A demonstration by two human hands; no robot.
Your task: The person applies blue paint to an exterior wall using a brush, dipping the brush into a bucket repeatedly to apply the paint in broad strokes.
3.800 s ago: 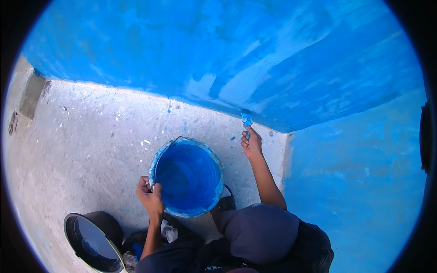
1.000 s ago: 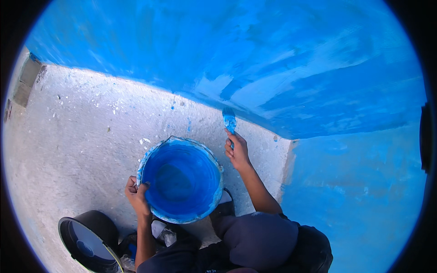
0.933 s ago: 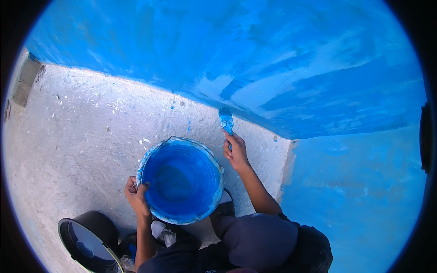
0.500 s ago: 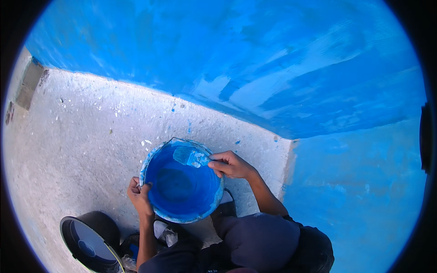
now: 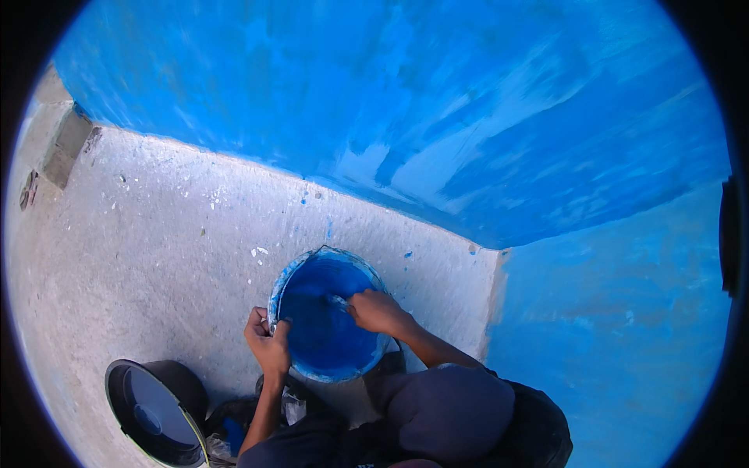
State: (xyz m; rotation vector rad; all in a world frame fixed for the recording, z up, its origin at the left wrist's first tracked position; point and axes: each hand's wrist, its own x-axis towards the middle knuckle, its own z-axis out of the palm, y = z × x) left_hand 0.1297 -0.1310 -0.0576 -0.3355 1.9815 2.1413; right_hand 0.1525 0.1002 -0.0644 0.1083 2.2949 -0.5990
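A paint bucket with a paint-smeared rim and blue paint inside stands in front of me, close to my feet. My left hand grips its left rim, thumb on the inner side and fingers outside. Over the bucket's right side reaches my right hand, closed on a paintbrush. Only a short, paint-covered part of the brush shows; its bristles are down in the bucket and hard to make out against the blue.
A blue-painted wall with paler streaks runs along the far side, meeting a lighter blue wall on the right. On the speckled concrete floor, a black bucket stands at lower left. Concrete blocks lie at far left.
My right hand has lowered the paintbrush from near the rim down into the bucket. In the picture, the bucket and my left hand sit farther right and slightly lower.
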